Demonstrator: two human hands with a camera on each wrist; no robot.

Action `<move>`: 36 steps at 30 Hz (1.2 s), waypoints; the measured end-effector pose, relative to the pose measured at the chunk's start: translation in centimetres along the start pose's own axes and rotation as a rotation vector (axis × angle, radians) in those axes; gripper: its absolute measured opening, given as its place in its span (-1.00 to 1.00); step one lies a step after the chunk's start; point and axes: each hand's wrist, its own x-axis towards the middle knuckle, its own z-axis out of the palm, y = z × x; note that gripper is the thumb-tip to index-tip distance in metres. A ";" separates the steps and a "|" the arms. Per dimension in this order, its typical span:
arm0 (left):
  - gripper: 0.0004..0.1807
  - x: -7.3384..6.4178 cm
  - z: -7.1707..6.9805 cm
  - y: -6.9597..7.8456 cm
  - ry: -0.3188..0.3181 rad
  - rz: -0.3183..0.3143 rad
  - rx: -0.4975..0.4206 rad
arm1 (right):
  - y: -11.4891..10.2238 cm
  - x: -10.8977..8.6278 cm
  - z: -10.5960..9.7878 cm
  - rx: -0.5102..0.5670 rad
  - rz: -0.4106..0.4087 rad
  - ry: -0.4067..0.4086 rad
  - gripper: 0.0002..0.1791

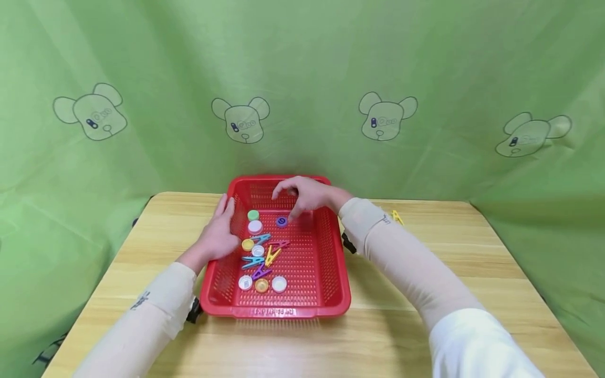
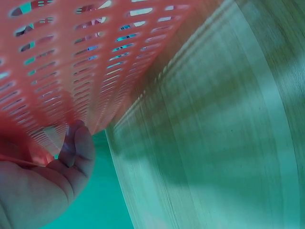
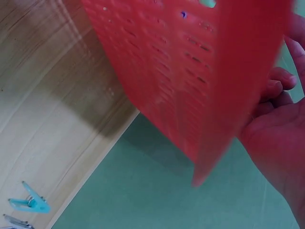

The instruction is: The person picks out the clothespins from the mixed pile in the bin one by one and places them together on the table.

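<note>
One purple cap (image 1: 281, 222) lies in the red basket (image 1: 302, 311), just beside the thumb of our right hand (image 1: 308, 195), which is spread and seemingly holds nothing; our left hand (image 1: 220, 234) grips the basket's side. We judge the cap light, stiff and slightly slippery, best pinched by opposite edges.

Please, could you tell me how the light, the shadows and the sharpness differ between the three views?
Head: brightest and fairly sharp, with soft shadows on the table; left wrist: greenish cast, the red basket looking washed out, a broad shadow beside it; right wrist: dimmer, the basket's near rim blurred, with a shadow on the table.
</note>
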 end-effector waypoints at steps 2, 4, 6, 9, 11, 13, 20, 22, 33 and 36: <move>0.14 0.1 0.0 -0.1 0.001 0.002 0.005 | 0.0 0.4 0.3 -0.005 -0.007 -0.026 -0.45; 0.15 0.1 -0.1 -0.2 0.000 0.001 0.000 | 0.1 0.8 0.6 -0.001 0.003 -0.049 -0.46; 0.15 0.2 0.0 -0.3 0.004 0.001 -0.002 | 0.1 1.1 0.9 0.007 0.015 -0.067 -0.47; 0.16 0.2 0.1 -0.1 0.008 0.000 -0.013 | -0.1 1.1 0.9 0.012 0.026 -0.082 -0.47; 0.17 0.2 0.1 -0.1 0.010 -0.001 -0.017 | -0.3 1.0 0.9 0.020 0.025 -0.093 -0.48; 0.18 0.2 0.1 -0.1 0.010 -0.006 -0.025 | -0.6 1.0 0.9 0.018 0.017 -0.109 -0.49; 0.18 0.1 0.0 0.0 -0.009 -0.020 -0.043 | -1.7 1.1 0.6 -0.030 -0.018 -0.131 -0.48; 0.16 0.2 -0.1 0.1 -0.015 -0.008 -0.027 | -1.8 1.1 0.5 -0.026 -0.023 -0.126 -0.48; 0.15 0.4 -0.3 0.0 -0.028 0.015 0.020 | -2.0 2.3 0.6 -0.063 -0.061 -0.235 -0.47; 0.16 0.4 -0.2 0.1 -0.027 0.017 0.012 | -2.0 2.7 0.5 -0.069 -0.062 -0.266 -0.47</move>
